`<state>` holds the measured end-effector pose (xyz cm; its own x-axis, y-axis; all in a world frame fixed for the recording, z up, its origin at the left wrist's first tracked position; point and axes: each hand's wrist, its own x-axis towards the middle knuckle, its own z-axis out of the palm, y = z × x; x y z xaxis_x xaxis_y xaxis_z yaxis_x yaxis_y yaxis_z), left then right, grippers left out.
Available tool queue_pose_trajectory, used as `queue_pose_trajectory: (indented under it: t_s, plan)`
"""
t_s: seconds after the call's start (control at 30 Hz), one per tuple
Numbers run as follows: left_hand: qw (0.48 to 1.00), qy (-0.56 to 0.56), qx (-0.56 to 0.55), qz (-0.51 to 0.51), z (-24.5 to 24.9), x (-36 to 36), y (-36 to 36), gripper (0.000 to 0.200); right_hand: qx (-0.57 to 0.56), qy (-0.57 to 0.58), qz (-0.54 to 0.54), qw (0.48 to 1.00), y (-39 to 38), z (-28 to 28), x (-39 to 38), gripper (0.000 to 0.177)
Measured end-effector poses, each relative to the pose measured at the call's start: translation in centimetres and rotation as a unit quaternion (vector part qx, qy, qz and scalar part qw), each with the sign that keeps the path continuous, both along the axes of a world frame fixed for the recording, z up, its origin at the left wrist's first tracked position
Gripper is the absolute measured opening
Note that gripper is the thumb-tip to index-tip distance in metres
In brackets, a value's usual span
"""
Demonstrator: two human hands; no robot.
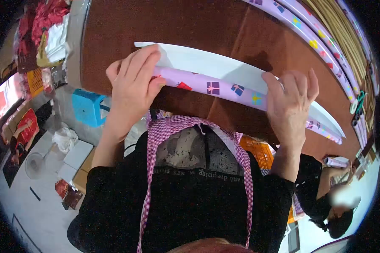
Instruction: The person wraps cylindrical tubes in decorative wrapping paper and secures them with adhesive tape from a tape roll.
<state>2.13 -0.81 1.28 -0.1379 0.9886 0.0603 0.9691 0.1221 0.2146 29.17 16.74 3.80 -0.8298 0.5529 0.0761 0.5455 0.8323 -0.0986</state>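
Note:
A roll of lilac wrapping paper [223, 89] printed with gift boxes lies crosswise on the brown table [164, 25]. A strip of its white underside [207, 61] spreads out on the far side of the roll. My left hand [135, 78] is closed over the left end, its thumb on the near side and its fingers reaching onto the white paper. Toward the other end, my right hand [291, 97] is curled over the roll, fingertips on the white strip. The palms hide parts of the roll.
More lilac rolls [312, 44] lie along the table's far right, beside a bundle of brown paper strips [337, 33]. Green-handled scissors [359, 101] rest near their ends. A blue stool [88, 107] stands at the left. Another person [325, 185] is at the lower right.

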Motion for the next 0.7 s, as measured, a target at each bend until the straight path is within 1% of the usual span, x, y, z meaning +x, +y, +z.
queue_pose_trajectory:
  t_s: [0.1, 0.17, 0.23, 0.3, 0.33, 0.4, 0.53, 0.6, 0.7]
  plan:
    - [0.999, -0.032, 0.023, 0.003, 0.2, 0.0, 0.2, 0.042, 0.008, 0.024, 0.004, 1.000, 0.0, -0.4, -0.1, 0.024]
    - [0.999, -0.019, 0.030, 0.005, 0.1, -0.1, 0.5, 0.041, 0.015, 0.035, 0.009, 0.999, 0.0, -0.5, 0.0, 0.023]
    - [0.999, -0.013, 0.039, 0.003, 0.4, 0.2, 0.9, 0.040, 0.018, 0.042, 0.004, 0.999, -0.1, -0.6, 0.3, 0.026]
    - [0.999, 0.031, 0.015, -0.005, 0.8, 0.7, 1.5, 0.039, 0.017, 0.048, 0.003, 0.999, 0.0, -0.9, 0.5, 0.025]
    - [0.999, 0.033, 0.017, -0.009, 0.9, 1.0, 1.8, 0.039, 0.013, 0.052, 0.005, 0.999, 0.1, -0.9, 0.5, 0.024]
    - [0.998, 0.057, 0.002, -0.024, 1.1, 1.7, 2.4, 0.041, 0.016, 0.057, 0.003, 0.998, 0.0, -0.8, 0.5, 0.023]
    - [0.996, 0.060, 0.012, -0.064, 1.1, 3.3, 3.5, 0.042, 0.015, 0.089, 0.009, 0.996, 0.1, -1.2, 0.8, 0.022]
    - [0.996, 0.036, 0.013, -0.085, 1.1, 4.5, 4.1, 0.042, 0.017, 0.092, 0.013, 0.996, 0.2, -1.4, 0.9, 0.022]
    - [0.992, 0.038, 0.033, -0.113, 0.8, 6.1, 5.4, 0.042, 0.023, 0.097, 0.023, 0.995, 0.3, -1.7, 1.2, 0.023]
